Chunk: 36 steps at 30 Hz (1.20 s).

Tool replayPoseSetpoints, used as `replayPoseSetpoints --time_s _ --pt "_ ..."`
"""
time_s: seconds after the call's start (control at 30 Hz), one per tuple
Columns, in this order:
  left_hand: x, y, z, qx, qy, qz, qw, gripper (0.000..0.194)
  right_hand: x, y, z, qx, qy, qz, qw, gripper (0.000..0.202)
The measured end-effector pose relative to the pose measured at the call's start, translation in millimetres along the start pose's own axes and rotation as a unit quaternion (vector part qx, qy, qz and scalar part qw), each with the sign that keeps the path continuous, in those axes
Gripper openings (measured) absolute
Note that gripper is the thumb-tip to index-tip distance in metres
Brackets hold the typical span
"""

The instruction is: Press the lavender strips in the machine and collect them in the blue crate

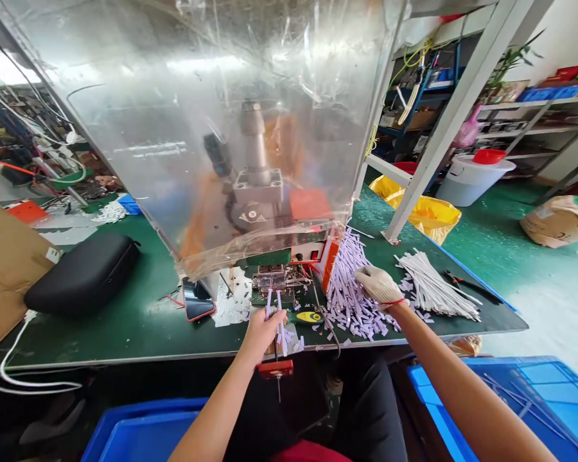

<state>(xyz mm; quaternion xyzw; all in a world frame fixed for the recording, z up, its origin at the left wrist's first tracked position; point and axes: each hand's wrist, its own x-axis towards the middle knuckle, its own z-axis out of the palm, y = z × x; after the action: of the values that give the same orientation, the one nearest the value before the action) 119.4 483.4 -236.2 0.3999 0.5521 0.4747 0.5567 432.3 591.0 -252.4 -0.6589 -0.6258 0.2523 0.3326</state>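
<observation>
My bare left hand is closed on a couple of narrow lavender strips, whose upper ends reach a small metal fixture under the machine. My right hand, in a white glove, rests on the right side of a heap of lavender strips. Its fingers are curled together, and whatever they pinch is hidden. The machine press head shows blurrily behind a clear plastic cover. A yellow-and-black handled tool lies between the hands.
Right of the glove lie a bundle of white strips and pliers. A phone and black case are on the left. A red clamp hangs at the table edge. Blue bins stand below; a white post rises rightward.
</observation>
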Motion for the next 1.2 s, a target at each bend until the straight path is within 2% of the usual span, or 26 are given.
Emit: replayPoseSetpoints --time_s 0.07,0.13,0.23,0.3,0.4,0.47,0.53,0.63,0.73,0.97,1.2 --pt "-2 5 -5.4 -0.023 -0.007 -0.006 1.000 0.039 -13 -2 -10 0.149 0.013 0.008 0.989 0.030" --pt "-8 9 -14.1 -0.074 -0.035 -0.009 0.997 0.038 -35 -10 -20 0.269 0.009 0.014 0.963 0.030" --pt "-25 14 -28.1 -0.143 -0.066 -0.014 0.987 0.036 -80 -37 -21 0.351 -0.079 0.026 0.933 0.036" --pt "-37 14 -35.3 -0.169 -0.059 -0.016 0.984 0.036 -110 -60 -5 0.369 -0.180 0.019 0.912 0.039" --pt "-52 11 -42.2 -0.187 -0.023 -0.004 0.982 0.036 -134 -92 40 0.392 -0.286 -0.001 0.874 0.042" --pt "-58 7 -45.9 -0.187 0.001 0.003 0.982 0.037 -135 -109 73 0.381 -0.299 -0.005 0.875 0.044" --pt "-62 2 -50.5 -0.176 0.018 0.005 0.984 0.040 -131 -121 100 0.366 -0.279 0.002 0.888 0.045" --pt "-67 -6 -59.4 -0.152 0.035 0.006 0.988 0.042 -123 -131 121 0.365 -0.252 0.041 0.895 0.044" --pt "-70 -11 -67.6 -0.138 0.044 0.005 0.989 0.042 -118 -134 130 0.385 -0.243 0.069 0.888 0.043" --pt "-72 -18 -74.2 -0.142 0.020 -0.005 0.990 0.040 -107 -131 143 0.428 -0.232 0.079 0.870 0.043" --pt "-71 -17 -72.9 -0.136 0.006 -0.009 0.991 0.039 -106 -131 140 0.412 -0.227 0.083 0.878 0.041"
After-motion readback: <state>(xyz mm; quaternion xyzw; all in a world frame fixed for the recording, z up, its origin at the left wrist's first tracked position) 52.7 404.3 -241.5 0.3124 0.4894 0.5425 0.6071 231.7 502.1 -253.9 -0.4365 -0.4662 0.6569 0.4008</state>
